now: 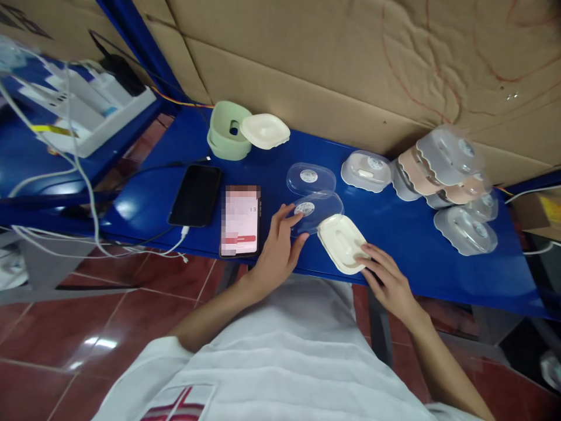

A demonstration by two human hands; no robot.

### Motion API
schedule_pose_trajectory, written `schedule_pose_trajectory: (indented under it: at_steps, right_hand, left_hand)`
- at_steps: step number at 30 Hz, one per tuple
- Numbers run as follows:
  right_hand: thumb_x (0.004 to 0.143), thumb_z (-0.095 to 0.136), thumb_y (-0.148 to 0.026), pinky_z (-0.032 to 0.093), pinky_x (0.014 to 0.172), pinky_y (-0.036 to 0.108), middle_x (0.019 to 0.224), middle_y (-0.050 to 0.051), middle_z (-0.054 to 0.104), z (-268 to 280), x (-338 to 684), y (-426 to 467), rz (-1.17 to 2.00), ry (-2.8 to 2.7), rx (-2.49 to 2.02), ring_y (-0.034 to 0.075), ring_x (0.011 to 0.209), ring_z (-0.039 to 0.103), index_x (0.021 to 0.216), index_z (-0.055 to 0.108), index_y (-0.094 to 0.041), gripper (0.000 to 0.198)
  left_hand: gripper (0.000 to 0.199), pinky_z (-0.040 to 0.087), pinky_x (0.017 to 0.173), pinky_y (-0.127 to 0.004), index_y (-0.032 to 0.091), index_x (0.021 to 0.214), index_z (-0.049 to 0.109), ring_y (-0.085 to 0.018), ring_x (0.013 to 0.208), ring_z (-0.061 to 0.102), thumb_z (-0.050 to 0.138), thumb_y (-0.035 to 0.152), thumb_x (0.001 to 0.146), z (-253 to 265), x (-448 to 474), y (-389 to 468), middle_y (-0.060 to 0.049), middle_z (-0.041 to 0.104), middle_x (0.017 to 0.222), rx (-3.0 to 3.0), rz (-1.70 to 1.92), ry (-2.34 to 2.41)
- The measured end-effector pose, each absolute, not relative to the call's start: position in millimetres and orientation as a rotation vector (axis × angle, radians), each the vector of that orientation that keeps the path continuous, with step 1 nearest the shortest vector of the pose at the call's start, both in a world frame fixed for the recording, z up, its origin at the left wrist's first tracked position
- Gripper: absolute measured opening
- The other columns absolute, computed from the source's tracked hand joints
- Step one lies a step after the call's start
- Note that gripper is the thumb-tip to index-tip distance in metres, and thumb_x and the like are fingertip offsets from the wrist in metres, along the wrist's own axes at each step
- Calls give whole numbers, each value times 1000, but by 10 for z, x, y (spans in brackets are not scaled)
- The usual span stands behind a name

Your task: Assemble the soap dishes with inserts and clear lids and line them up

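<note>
My left hand (279, 244) is at the left edge of a clear plastic lid (325, 204) with a round white sticker. Its index finger rests on the lid, with the thumb close to the near edge. My right hand (388, 279) grips the right rim of a cream soap dish (340, 242), fingertips over its edge. The dish has a long raised shape in its middle, and its upper left corner meets the lid. Just beyond lies a second clear lid (310, 177), also with a sticker.
Behind stand green containers (230, 131) and a cream dish (265, 130). Several lidded dishes (442, 158) are stacked at right, near a single lidded dish (367, 171). A lit phone (240, 222), a dark phone (196, 196) and white cables (94, 204) are at left. Cardboard (307, 64) backs the blue table (394, 245).
</note>
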State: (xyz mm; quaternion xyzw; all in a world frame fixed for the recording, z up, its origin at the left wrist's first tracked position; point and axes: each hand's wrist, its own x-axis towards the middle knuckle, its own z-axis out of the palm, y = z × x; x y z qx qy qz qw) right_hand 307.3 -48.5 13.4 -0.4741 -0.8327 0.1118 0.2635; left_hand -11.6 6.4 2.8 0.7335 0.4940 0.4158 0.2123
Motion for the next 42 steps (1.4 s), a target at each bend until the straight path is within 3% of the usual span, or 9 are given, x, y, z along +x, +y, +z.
schedule_pose_trajectory:
  at_steps: [4,6,11,15,21,26,31,37,42]
  right_hand:
    - [102,50,-15,52,123,65,171,-4,43,186,3064,-240,342,-2364,-1257,33,158,44,161,44,-56,72]
    - [102,47,-15,48,125,68,175,-3,37,218,3057,-147,293,-2354,-1290,34,159,43,164,39,-55,74]
    - [105,46,-23,51,121,64,166,4,51,406,2870,207,178,-2322,-1273,35,150,54,163,46,-46,62]
    - [109,36,-24,46,123,57,155,9,62,631,2403,1051,140,-2399,-1142,29,147,56,151,60,-28,49]
    - [104,46,-19,37,125,53,161,14,55,635,1248,2415,121,-2715,-1011,30,151,48,151,57,-16,49]
    - [105,63,-43,25,131,54,169,15,45,531,432,2640,-7,-2765,-859,31,157,38,159,47,-16,62]
    - [108,59,-54,18,132,57,162,10,51,481,113,2677,-6,-2766,-799,28,154,36,134,66,-16,47]
    - [105,69,-37,29,124,56,144,9,64,586,455,2642,234,-2511,-834,27,140,51,116,72,-19,21]
    - [106,64,-53,56,103,41,135,6,69,879,1354,2100,520,-2188,-677,21,124,65,119,68,-22,34]
  left_hand:
    - [39,42,127,-64,23,151,41,-35,163,34,47,30,113,41,-133,65,-19,43,162,2059,1117,1352]
    - [38,41,128,-64,24,151,41,-34,164,33,47,29,113,35,-138,72,-18,44,162,2072,1119,1352]
    - [33,31,132,-68,22,143,49,-35,167,24,46,18,110,-19,-96,85,-17,44,162,2153,1107,1441]
    - [48,24,131,-74,22,149,49,-38,169,15,42,5,104,-29,-67,63,-19,36,170,2297,1042,1496]
    - [58,20,135,-69,24,148,59,-35,161,38,56,2,95,94,-107,17,-11,54,163,2686,672,1054]
    - [47,14,135,-72,26,144,65,-34,160,39,61,9,100,123,-115,12,-9,66,151,2710,632,1038]
    - [47,13,136,-70,23,150,61,-32,158,43,59,13,104,62,-114,20,-10,68,147,2733,684,1018]
    - [38,3,138,-68,22,143,66,-30,157,44,57,18,107,50,-102,19,-9,69,145,2765,680,1044]
    - [47,-10,129,-79,21,157,53,-34,163,34,51,32,112,50,-44,28,-12,53,165,2711,687,1196]
